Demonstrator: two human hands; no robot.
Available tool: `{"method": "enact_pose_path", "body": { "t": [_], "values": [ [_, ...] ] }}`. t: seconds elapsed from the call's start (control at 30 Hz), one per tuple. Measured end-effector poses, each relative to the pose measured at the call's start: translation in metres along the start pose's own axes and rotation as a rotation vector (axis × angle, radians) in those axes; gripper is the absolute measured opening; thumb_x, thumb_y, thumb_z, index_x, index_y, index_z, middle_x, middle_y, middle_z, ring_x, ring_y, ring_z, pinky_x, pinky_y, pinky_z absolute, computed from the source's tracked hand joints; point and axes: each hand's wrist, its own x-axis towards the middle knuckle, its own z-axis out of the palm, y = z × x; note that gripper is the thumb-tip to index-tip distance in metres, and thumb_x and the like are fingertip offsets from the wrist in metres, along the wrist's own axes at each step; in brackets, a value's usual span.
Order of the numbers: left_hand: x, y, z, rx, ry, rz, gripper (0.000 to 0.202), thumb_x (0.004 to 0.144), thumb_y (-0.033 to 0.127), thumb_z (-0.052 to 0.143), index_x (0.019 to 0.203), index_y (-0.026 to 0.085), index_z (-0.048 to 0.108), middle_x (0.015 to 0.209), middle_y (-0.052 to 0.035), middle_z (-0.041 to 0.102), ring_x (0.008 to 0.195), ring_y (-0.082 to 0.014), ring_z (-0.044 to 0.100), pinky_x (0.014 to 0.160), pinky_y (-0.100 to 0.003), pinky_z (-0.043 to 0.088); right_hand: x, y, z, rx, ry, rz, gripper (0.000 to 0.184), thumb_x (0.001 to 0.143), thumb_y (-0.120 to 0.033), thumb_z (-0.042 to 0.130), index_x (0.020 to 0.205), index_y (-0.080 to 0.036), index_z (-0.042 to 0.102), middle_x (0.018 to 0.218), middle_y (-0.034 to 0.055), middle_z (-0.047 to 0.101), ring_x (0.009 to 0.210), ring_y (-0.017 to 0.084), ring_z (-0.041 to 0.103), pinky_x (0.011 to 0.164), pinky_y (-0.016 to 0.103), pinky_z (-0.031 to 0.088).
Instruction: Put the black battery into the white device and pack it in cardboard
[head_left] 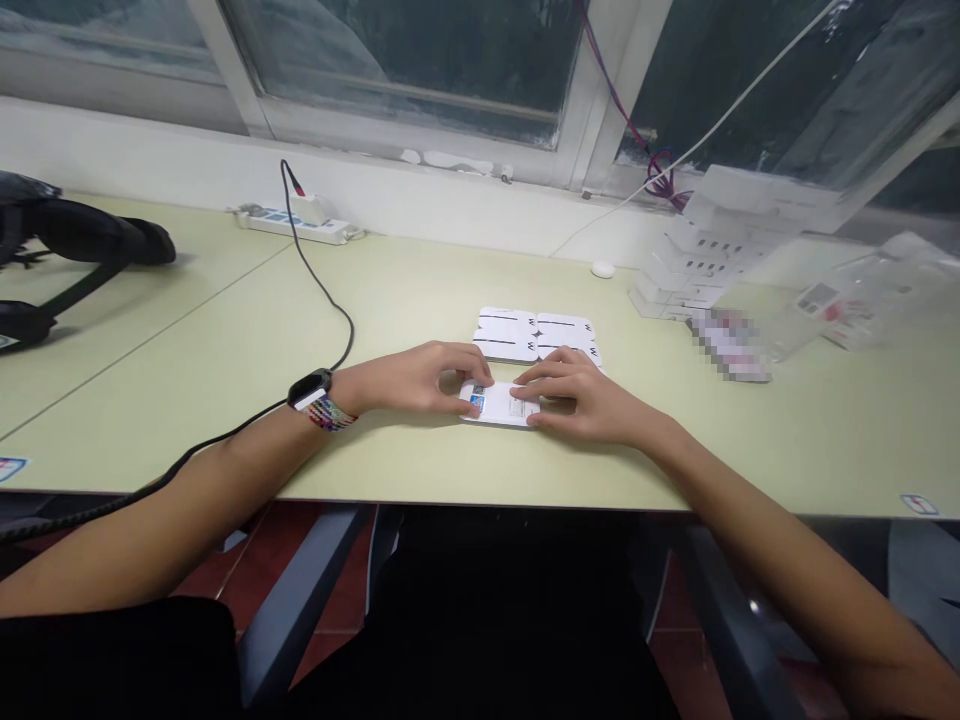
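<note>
A flat white card-like piece point(499, 402) with rounded corners lies on the table near its front edge. It carries a small blue printed picture at its left end and fine print at its right. My left hand point(450, 378) grips its left end, thumb on the near side and fingers on the far side. At the right end, my right hand point(574, 398) holds it in the same way between thumb and fingers. Just behind it lie several flat white pieces point(507, 334) with black lines and W marks, set edge to edge; my right fingers partly cover the nearest right one.
Stacked white boxes point(694, 260) stand at the back right, with a clear plastic bag point(862, 290) and a blurred-out packet point(731, 345) beside them. A power strip point(300, 222) sits at the back left. Its black cable point(330, 300) runs under my left wrist. A black device point(75, 240) occupies the far left.
</note>
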Motion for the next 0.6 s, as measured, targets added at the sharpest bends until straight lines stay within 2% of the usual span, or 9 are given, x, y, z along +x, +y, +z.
{"method": "enact_pose_path", "body": {
  "t": [0.17, 0.27, 0.33, 0.47, 0.6],
  "values": [
    [0.0035, 0.0015, -0.0024, 0.024, -0.035, -0.014, 0.032, 0.095, 0.048, 0.076, 0.116, 0.024, 0.075, 0.120, -0.0074, 0.073, 0.108, -0.0257, 0.067, 0.095, -0.037, 0.050, 0.0019, -0.0005, -0.0031, -0.008, -0.032, 0.026, 0.034, 0.099, -0.043, 0.075, 0.131, -0.032, 0.080, 0.134, 0.0036, 0.076, 0.128, 0.035, 0.052, 0.116, 0.059, 0.040],
    [0.0040, 0.0022, -0.0020, 0.040, -0.041, -0.050, 0.038, 0.093, 0.050, 0.076, 0.119, 0.022, 0.072, 0.121, -0.0086, 0.071, 0.106, -0.0262, 0.066, 0.092, -0.037, 0.050, 0.0022, -0.0029, -0.0029, -0.005, -0.055, 0.044, 0.031, 0.100, -0.042, 0.073, 0.129, -0.030, 0.077, 0.134, 0.0053, 0.074, 0.129, 0.035, 0.051, 0.119, 0.058, 0.037],
    [0.0036, 0.0027, -0.0010, 0.029, -0.037, -0.065, 0.043, 0.092, 0.048, 0.077, 0.126, 0.022, 0.069, 0.126, -0.0099, 0.070, 0.108, -0.0268, 0.065, 0.092, -0.037, 0.051, 0.0018, -0.0037, -0.0020, 0.006, -0.060, 0.054, 0.036, 0.102, -0.041, 0.070, 0.136, -0.030, 0.072, 0.135, 0.0066, 0.072, 0.130, 0.034, 0.050, 0.118, 0.057, 0.039],
    [0.0025, 0.0040, 0.0012, -0.003, -0.024, -0.043, 0.055, 0.089, 0.042, 0.078, 0.139, 0.024, 0.064, 0.138, -0.0112, 0.069, 0.116, -0.0280, 0.066, 0.096, -0.038, 0.052, 0.0000, -0.0002, -0.0006, -0.004, -0.030, 0.052, 0.056, 0.101, -0.040, 0.071, 0.154, -0.032, 0.058, 0.133, 0.0090, 0.070, 0.131, 0.036, 0.047, 0.111, 0.056, 0.045],
    [0.0013, 0.0050, 0.0020, -0.012, -0.007, -0.065, 0.061, 0.088, 0.045, 0.081, 0.143, 0.026, 0.063, 0.130, -0.0098, 0.073, 0.111, -0.0276, 0.070, 0.091, -0.037, 0.052, -0.0007, 0.0024, 0.0012, 0.021, 0.035, -0.022, 0.048, 0.100, -0.036, 0.072, 0.147, -0.031, 0.062, 0.127, 0.0104, 0.068, 0.127, 0.035, 0.051, 0.108, 0.055, 0.049]
  ]
}}
